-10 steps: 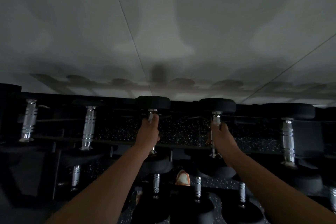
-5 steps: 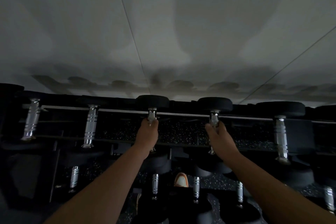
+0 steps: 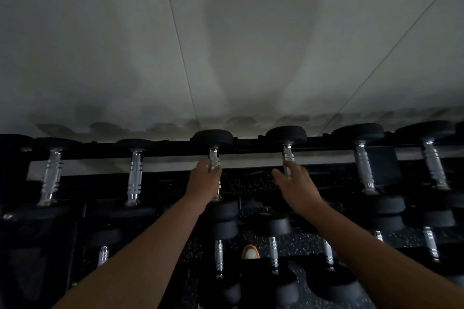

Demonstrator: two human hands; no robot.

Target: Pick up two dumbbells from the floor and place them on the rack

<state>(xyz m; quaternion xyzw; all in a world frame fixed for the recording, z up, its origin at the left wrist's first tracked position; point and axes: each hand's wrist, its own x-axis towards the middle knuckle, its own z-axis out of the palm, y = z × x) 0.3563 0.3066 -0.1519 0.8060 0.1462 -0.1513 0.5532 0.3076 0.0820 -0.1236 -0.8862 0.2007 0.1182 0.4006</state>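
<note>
Two dumbbells with black round heads and chrome handles lie across the top tier of the dark rack (image 3: 170, 151). My left hand (image 3: 204, 182) is wrapped around the handle of the left dumbbell (image 3: 213, 137). My right hand (image 3: 295, 184) has its thumb spread wide. Its fingers lie loosely against the handle of the right dumbbell (image 3: 286, 133) and are not closed around it. The near heads of both dumbbells are partly hidden behind my hands and wrists.
More dumbbells fill the top tier on both sides, the nearest at left (image 3: 135, 175) and right (image 3: 364, 168). A lower tier holds further dumbbells (image 3: 273, 253). A white-and-orange shoe (image 3: 249, 252) stands on the speckled floor (image 3: 296, 241). A pale wall (image 3: 226, 45) rises right behind the rack.
My right hand has loosened from a full grip to spread fingers on the handle. The view has tilted up slightly. My left hand keeps its grip.
</note>
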